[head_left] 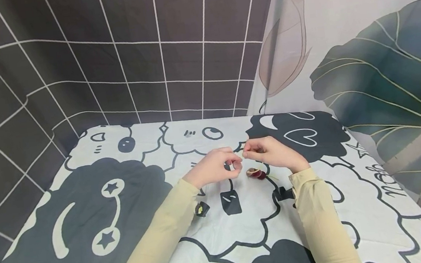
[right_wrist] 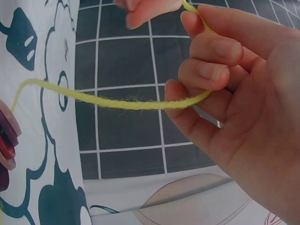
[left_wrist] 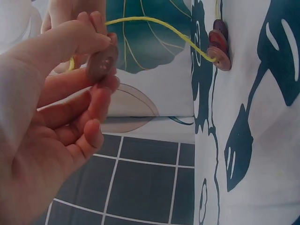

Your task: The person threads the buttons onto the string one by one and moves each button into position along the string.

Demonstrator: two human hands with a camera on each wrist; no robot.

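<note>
My left hand (head_left: 215,167) pinches a round brown button (left_wrist: 101,62) between thumb and fingers, its holes visible in the left wrist view. Close by on the right, my right hand (head_left: 274,152) grips a yellow yarn (right_wrist: 126,104) near one end. The yarn tip sticks up past the right thumb and forefinger, close to the left fingers. Whether it passes through the held button cannot be made out. From the right hand the yarn runs down to a small stack of red and brown buttons (head_left: 256,173) threaded on it, lying on the cloth below the hands.
The table bears a black-and-white cartoon cloth (head_left: 239,233). A small dark patch with a yellow spot (head_left: 202,209) lies near the left sleeve; object or print, I cannot tell. Behind stand a dark grid-patterned curtain (head_left: 182,60) and a leaf-printed sheet (head_left: 383,62).
</note>
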